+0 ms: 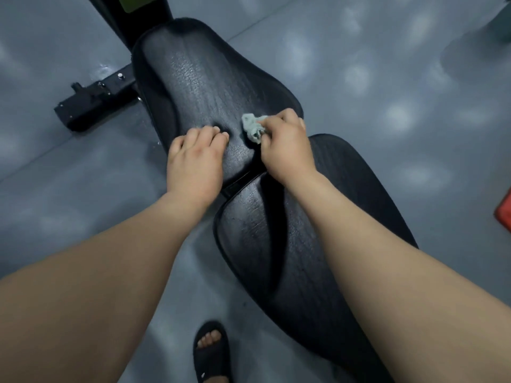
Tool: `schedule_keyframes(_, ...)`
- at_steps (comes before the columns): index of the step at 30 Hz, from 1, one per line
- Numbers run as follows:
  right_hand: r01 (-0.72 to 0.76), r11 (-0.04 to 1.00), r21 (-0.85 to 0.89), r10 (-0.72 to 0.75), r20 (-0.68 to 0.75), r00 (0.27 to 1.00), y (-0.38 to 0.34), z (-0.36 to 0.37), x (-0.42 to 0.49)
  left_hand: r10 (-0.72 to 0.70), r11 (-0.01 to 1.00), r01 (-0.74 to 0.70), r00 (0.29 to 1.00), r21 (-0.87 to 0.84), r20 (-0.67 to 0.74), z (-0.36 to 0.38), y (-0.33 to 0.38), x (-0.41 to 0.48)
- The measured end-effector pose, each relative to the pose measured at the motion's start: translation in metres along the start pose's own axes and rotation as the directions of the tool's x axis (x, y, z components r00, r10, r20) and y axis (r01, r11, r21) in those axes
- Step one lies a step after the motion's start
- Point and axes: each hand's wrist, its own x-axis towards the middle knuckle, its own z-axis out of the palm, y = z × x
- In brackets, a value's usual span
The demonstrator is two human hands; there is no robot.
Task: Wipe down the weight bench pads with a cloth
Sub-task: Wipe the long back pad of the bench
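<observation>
Two black padded sections make up the weight bench: a far pad (199, 78) and a near pad (318, 230), with a narrow gap between them. My right hand (284, 145) grips a crumpled pale green cloth (252, 127) and holds it against the far pad near its right edge. Only part of the cloth shows past the fingers. My left hand (195, 158) rests on the near end of the far pad, fingers lightly bent, holding nothing. The far pad's surface looks shiny and streaked.
The bench's black metal frame and foot bar (91, 103) stick out to the left on the grey floor (387, 92). My foot in a black slide sandal (211, 352) stands left of the near pad. A red object (504, 211) lies at the right edge.
</observation>
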Motion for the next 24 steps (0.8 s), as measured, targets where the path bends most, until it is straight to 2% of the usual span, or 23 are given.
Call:
schedule_keyframes(2, 0.131, 0.99, 0.043, -0.13, -0.015, 0.991, 0.005, -0.012, -0.021, -0.023, 1.0, 0.023, 1.0, 0.0, -0.009, 0.004, 0.004, -0.001)
schedule_keyframes(4, 0.186, 0.982, 0.023, -0.186, 0.003, 0.983, 0.017, -0.022, -0.042, -0.062, 0.997, 0.06, 0.997, -0.05, -0.036, 0.008, 0.007, -0.006)
schedule_keyframes(9, 0.259, 0.96, -0.109, -0.244, 0.132, 0.961, 0.047, -0.036, -0.058, -0.165, 0.939, 0.118, 0.979, -0.324, -0.123, 0.009, 0.013, -0.01)
schedule_keyframes(11, 0.311, 0.937, -0.159, -0.283, 0.179, 0.942, 0.049, -0.029, -0.061, -0.22, 0.912, 0.149, 0.964, -0.382, -0.149, 0.007, 0.019, -0.023)
schedule_keyframes(14, 0.315, 0.93, -0.191, -0.292, 0.14, 0.946, 0.05, -0.013, -0.068, -0.295, 0.885, 0.199, 0.94, -0.421, -0.174, 0.008, 0.027, -0.054)
schedule_keyframes(17, 0.319, 0.931, -0.177, -0.312, 0.069, 0.948, 0.05, 0.0, -0.078, -0.399, 0.815, 0.287, 0.908, -0.504, -0.129, 0.013, 0.029, -0.088)
schedule_keyframes(20, 0.356, 0.918, -0.176, -0.35, 0.066, 0.934, 0.049, 0.005, -0.089, -0.478, 0.714, 0.369, 0.878, -0.595, -0.029, 0.013, 0.038, -0.117)
schedule_keyframes(24, 0.435, 0.894, -0.106, -0.426, 0.101, 0.899, 0.046, 0.003, -0.122, -0.56, 0.661, 0.477, 0.827, -0.579, 0.042, 0.005, 0.052, -0.143)
